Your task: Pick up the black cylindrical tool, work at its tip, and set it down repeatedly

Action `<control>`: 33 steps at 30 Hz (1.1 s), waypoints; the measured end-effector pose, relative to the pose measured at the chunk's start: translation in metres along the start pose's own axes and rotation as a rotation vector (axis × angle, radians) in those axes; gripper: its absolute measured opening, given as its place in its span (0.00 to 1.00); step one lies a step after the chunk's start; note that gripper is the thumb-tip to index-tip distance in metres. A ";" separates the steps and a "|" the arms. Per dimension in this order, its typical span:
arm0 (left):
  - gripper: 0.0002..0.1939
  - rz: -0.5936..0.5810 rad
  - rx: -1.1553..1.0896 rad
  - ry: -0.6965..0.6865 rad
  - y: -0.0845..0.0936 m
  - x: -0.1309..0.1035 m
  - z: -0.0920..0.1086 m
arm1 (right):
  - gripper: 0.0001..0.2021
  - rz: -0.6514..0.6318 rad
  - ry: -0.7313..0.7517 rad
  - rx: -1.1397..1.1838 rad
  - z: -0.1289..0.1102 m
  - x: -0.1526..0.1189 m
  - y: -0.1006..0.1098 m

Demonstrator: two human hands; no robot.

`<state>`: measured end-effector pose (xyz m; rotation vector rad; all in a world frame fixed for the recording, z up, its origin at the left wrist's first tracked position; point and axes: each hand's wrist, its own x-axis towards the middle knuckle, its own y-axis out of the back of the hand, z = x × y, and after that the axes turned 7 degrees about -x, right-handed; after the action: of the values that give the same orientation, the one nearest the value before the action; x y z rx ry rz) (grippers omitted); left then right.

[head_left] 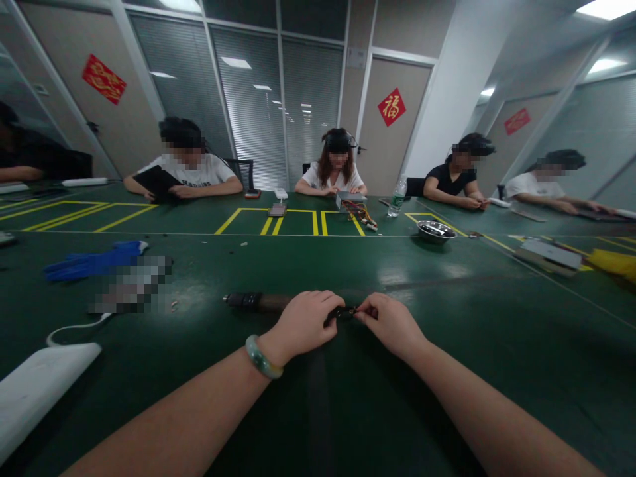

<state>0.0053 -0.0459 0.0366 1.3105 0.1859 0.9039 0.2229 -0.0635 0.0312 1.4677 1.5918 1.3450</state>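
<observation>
On the green table lies a dark cylindrical tool (243, 301) with a metal tip pointing left, like an electric screwdriver, though I cannot be sure of its kind. My left hand (309, 319), wearing a green bangle (263, 358), is closed over its right part. A small black piece (342, 311) shows between that thumb and fingers; whether it belongs to the tool I cannot tell. My right hand (392, 324) pinches with thumb and forefinger at the right end of this piece. What sits in the pinch is too small to name.
Left are a blue glove (94, 262), a blurred-out device (132, 285) and a white object (47, 371) with a cable. Farther off stand a metal bowl (436, 231), a bottle (397, 197) and a grey box with wires (352, 201). Several people sit across the table.
</observation>
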 end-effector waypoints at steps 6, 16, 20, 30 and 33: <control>0.08 0.011 0.001 -0.009 -0.001 0.001 0.002 | 0.02 -0.033 -0.008 0.048 0.003 0.002 -0.001; 0.08 -0.004 0.019 -0.020 -0.006 0.003 -0.001 | 0.03 -0.051 -0.013 0.020 0.003 0.002 -0.002; 0.07 -0.001 0.031 -0.026 -0.008 0.004 -0.001 | 0.02 -0.048 -0.003 0.012 0.002 0.002 -0.003; 0.08 0.003 0.010 -0.017 -0.009 0.004 -0.001 | 0.03 -0.055 -0.005 0.015 0.003 0.001 -0.004; 0.15 0.009 0.010 -0.058 -0.009 0.004 -0.002 | 0.03 -0.066 -0.012 0.018 0.002 0.002 -0.004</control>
<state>0.0106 -0.0418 0.0297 1.3456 0.1395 0.8729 0.2231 -0.0608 0.0272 1.4189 1.6338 1.2860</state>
